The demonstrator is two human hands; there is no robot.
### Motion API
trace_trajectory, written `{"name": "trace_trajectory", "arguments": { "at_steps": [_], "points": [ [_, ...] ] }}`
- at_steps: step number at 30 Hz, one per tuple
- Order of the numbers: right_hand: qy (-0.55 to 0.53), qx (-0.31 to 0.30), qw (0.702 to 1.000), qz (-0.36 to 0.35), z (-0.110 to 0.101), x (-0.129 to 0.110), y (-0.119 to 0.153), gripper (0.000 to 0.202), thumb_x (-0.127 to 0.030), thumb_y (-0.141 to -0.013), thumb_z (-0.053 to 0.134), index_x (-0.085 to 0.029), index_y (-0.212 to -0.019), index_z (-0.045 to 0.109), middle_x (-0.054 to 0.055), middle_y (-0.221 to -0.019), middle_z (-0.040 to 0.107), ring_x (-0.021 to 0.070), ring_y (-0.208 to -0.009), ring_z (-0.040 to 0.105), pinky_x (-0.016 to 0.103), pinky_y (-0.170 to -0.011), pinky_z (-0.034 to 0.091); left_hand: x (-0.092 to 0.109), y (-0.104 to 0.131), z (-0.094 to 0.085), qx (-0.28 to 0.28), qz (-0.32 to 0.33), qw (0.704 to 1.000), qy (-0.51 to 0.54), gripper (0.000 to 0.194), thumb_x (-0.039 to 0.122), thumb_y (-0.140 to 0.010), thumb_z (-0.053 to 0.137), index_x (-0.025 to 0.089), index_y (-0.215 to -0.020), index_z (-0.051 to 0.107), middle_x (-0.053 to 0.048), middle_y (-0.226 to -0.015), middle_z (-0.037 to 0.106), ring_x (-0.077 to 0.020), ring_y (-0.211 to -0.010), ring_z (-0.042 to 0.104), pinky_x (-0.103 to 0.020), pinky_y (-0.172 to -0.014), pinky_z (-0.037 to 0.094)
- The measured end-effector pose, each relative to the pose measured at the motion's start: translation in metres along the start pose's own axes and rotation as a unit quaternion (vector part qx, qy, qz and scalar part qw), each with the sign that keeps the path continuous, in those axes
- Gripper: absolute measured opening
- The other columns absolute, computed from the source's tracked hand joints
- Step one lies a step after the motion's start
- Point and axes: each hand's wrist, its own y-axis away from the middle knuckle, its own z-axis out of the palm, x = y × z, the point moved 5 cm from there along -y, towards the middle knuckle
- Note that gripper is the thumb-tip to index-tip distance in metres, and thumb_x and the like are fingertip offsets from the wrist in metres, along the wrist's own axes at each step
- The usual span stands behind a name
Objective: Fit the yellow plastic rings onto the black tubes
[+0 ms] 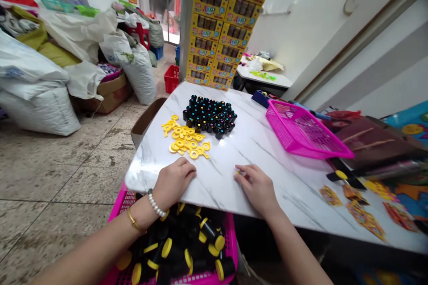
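Yellow rings (187,137) beside black cylinders (210,116), boxes (214,26) behind

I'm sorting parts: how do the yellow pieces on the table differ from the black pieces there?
The yellow pieces are flat, many ring-shaped; the black pieces are stubby cylinders. The yellow pieces look plain, while many black pieces show a coloured dot. The yellow pieces overlap loosely; the black pieces stand packed together. Both are on the white table.

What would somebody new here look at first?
Probably the tall stack of yellow boxes at the far end of the white table. Next might come the bright pink basket on the table's right side. Then the bunch of little black pieces, with yellow ring-shaped pieces on its near side, ahead of the left hand.
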Motion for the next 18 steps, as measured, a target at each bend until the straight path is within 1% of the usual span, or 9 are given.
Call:
{"name": "trace_trajectory", "arguments": {
  "at_steps": [2, 3, 6, 8, 11, 13, 15, 16, 18],
  "points": [
    [0.009, -0.031, 0.999, 0.004, 0.008, 0.010, -0.006, 0.009, -0.025, -0.084, 0.060, -0.019, -0.084, 0.067, 0.004, -0.085, 0.063, 0.0172, -0.074, 0.059, 0.032, -0.072, 0.046, 0.000, 0.001, -0.001, -0.003, -0.011, 1.000, -0.010, 0.010, 0.026, -0.088, 0.054, 0.021, -0.087, 0.063, -0.001, -0.091, 0.060, -0.0150, -0.079, 0.059, -0.026, -0.071, 0.044],
    [0.013, -0.036, 0.999, 0.002, 0.010, 0.013, -0.007, 0.009, -0.025, -0.084, 0.060, -0.019, -0.079, 0.065, 0.003, -0.083, 0.063, 0.0177, -0.075, 0.059, 0.032, -0.072, 0.046, 0.000, 0.001, -0.001, -0.002, -0.016, 1.000, -0.013, 0.009, 0.026, -0.088, 0.054, 0.020, -0.086, 0.061, -0.001, -0.091, 0.060, -0.0153, -0.078, 0.059, -0.027, -0.069, 0.044],
    [0.017, -0.043, 0.999, 0.002, 0.013, 0.014, -0.008, 0.012, -0.027, -0.084, 0.060, -0.019, -0.075, 0.060, 0.002, -0.076, 0.062, 0.0176, -0.070, 0.058, 0.030, -0.068, 0.044, -0.001, 0.003, -0.002, 0.022, -0.028, 0.999, 0.012, 0.005, 0.024, -0.087, 0.055, 0.019, -0.084, 0.054, -0.001, -0.087, 0.058, -0.0151, -0.076, 0.057, -0.027, -0.067, 0.043],
    [0.011, -0.044, 0.999, 0.005, 0.013, 0.011, -0.013, 0.012, -0.028, -0.085, 0.058, -0.019, -0.078, 0.060, 0.001, -0.074, 0.063, 0.0164, -0.066, 0.057, 0.029, -0.065, 0.044, -0.003, 0.005, -0.003, 0.040, -0.035, 0.998, 0.044, 0.006, 0.022, -0.086, 0.056, 0.019, -0.083, 0.051, 0.001, -0.082, 0.057, -0.0146, -0.075, 0.055, -0.027, -0.068, 0.042],
    [0.017, -0.059, 0.997, -0.050, 0.021, -0.006, -0.033, 0.014, -0.026, -0.089, 0.051, -0.020, -0.092, 0.064, 0.003, -0.085, 0.067, 0.0156, -0.073, 0.061, 0.026, -0.070, 0.044, -0.005, 0.006, -0.003, 0.044, -0.032, 0.997, 0.062, 0.006, 0.021, -0.085, 0.056, 0.020, -0.082, 0.051, 0.001, -0.081, 0.057, -0.0146, -0.074, 0.054, -0.027, -0.067, 0.042],
    [0.070, -0.086, 0.989, -0.099, 0.035, -0.020, -0.053, 0.024, -0.023, -0.091, 0.046, -0.023, -0.106, 0.065, 0.003, -0.096, 0.067, 0.0162, -0.081, 0.062, 0.025, -0.072, 0.043, -0.005, 0.006, -0.003, 0.039, -0.028, 0.997, 0.061, 0.005, 0.021, -0.085, 0.056, 0.020, -0.083, 0.052, 0.001, -0.082, 0.057, -0.0150, -0.074, 0.055, -0.028, -0.068, 0.042],
    [0.133, -0.113, 0.977, -0.120, 0.052, -0.030, -0.075, 0.031, -0.022, -0.092, 0.044, -0.027, -0.115, 0.063, 0.004, -0.097, 0.066, 0.0171, -0.080, 0.062, 0.025, -0.067, 0.042, -0.005, 0.006, -0.004, 0.041, -0.028, 0.997, 0.066, 0.003, 0.021, -0.086, 0.055, 0.020, -0.084, 0.053, 0.000, -0.083, 0.058, -0.0155, -0.076, 0.055, -0.028, -0.069, 0.043],
    [0.152, -0.122, 0.973, -0.123, 0.060, -0.033, -0.085, 0.032, -0.022, -0.091, 0.044, -0.028, -0.116, 0.063, 0.004, -0.095, 0.066, 0.0173, -0.077, 0.062, 0.026, -0.064, 0.041, -0.005, 0.006, -0.004, 0.043, -0.028, 0.996, 0.071, 0.000, 0.020, -0.086, 0.054, 0.020, -0.086, 0.054, 0.000, -0.084, 0.059, -0.0156, -0.078, 0.056, -0.028, -0.070, 0.043],
    [0.160, -0.130, 0.970, -0.127, 0.072, -0.037, -0.101, 0.030, -0.022, -0.091, 0.045, -0.027, -0.112, 0.066, 0.005, -0.090, 0.066, 0.0172, -0.072, 0.061, 0.026, -0.060, 0.039, -0.005, 0.006, -0.004, 0.048, -0.025, 0.995, 0.083, 0.007, 0.018, -0.087, 0.053, 0.020, -0.092, 0.057, -0.001, -0.089, 0.060, -0.0159, -0.082, 0.057, -0.028, -0.073, 0.044]
  ]
}}
